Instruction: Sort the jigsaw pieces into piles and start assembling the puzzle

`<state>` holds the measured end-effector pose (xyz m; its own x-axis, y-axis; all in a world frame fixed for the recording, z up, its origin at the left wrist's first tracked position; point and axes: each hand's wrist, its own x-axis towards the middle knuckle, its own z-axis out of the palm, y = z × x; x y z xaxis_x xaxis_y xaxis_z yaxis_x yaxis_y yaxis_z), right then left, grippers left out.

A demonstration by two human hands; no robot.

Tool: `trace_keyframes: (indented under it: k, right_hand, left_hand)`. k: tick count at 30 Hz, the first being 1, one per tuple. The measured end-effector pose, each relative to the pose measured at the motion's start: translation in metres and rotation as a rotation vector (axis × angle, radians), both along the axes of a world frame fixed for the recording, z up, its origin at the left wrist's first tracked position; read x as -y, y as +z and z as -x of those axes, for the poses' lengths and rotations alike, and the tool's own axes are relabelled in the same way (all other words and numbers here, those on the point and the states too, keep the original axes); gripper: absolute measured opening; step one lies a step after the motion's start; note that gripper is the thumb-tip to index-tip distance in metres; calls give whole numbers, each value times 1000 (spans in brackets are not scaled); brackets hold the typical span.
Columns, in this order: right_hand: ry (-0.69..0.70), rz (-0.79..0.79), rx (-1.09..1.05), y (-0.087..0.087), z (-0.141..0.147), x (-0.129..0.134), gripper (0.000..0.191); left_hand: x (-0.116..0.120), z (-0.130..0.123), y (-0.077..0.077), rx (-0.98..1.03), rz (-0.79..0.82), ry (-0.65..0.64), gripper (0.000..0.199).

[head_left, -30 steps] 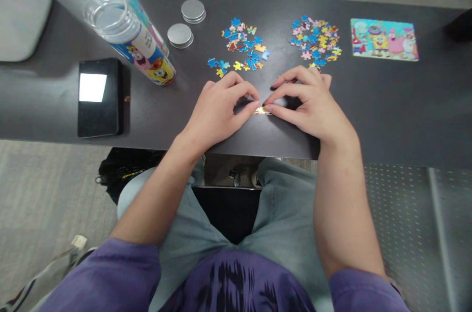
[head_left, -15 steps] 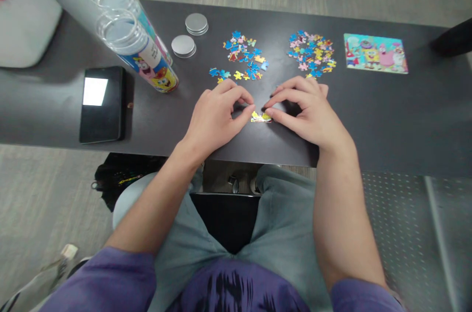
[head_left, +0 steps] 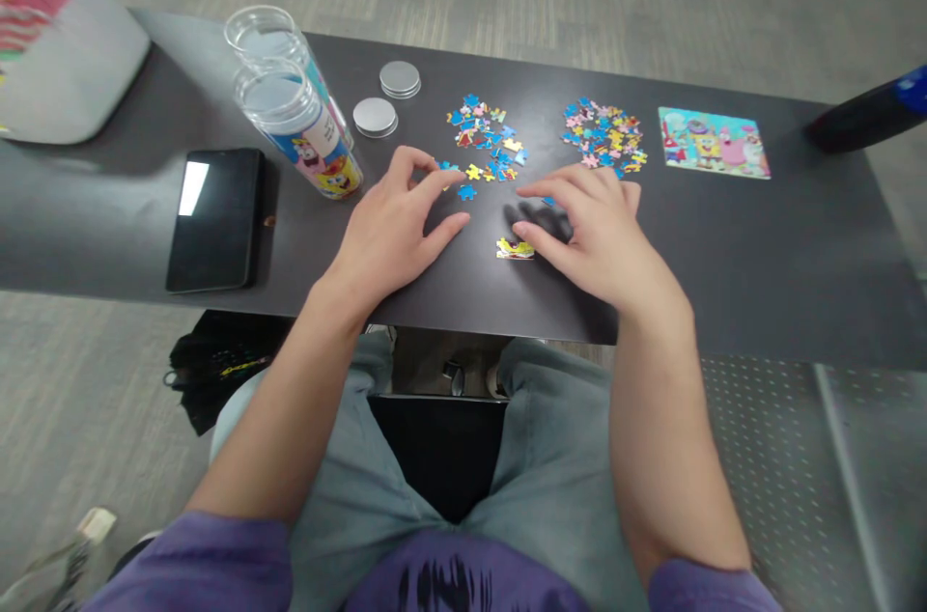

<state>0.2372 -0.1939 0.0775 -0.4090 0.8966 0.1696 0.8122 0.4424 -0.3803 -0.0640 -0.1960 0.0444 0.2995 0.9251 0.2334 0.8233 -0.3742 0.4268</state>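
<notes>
A small joined strip of yellow puzzle pieces (head_left: pixel 515 249) lies flat near the table's front edge. Just above and right of it is my right hand (head_left: pixel 590 226), thumb and fingers apart, with nothing seen between them. My left hand (head_left: pixel 397 224) hovers to the left of the strip, thumb and index finger spread and holding nothing. Beyond my left fingertips is a loose heap of puzzle pieces (head_left: pixel 472 134), with one blue piece (head_left: pixel 467 193) close to them. A second heap of puzzle pieces (head_left: pixel 604 137) lies past my right hand.
A finished picture card (head_left: pixel 714 143) lies at the right, near a dark bottle (head_left: pixel 869 110). To the left stand two clear tubes (head_left: pixel 308 134), silver lids (head_left: pixel 375 116), a black tablet (head_left: pixel 217 219) and a white bin (head_left: pixel 79 71).
Both hands have come off the yellow strip. My left hand has moved left and its fingers have spread; my right thumb and fingers have parted. The camera view has tilted up slightly.
</notes>
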Motion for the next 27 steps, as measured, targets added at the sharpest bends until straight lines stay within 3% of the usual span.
trace_keyframes:
  k: [6, 15, 22, 27]
  right_hand:
    - [33, 37, 28, -12, 25, -5, 47]
    - [88, 60, 51, -20, 47, -9, 65]
    - [107, 71, 12, -17, 45, -10, 45]
    - [99, 31, -32, -11, 33, -5, 34]
  left_hand:
    - [6, -13, 1, -164, 28, -9, 55]
    - [7, 2, 5, -161, 73, 39, 64]
    - [9, 3, 3, -141, 91, 32, 69]
    - [7, 0, 2, -74, 90, 90, 85]
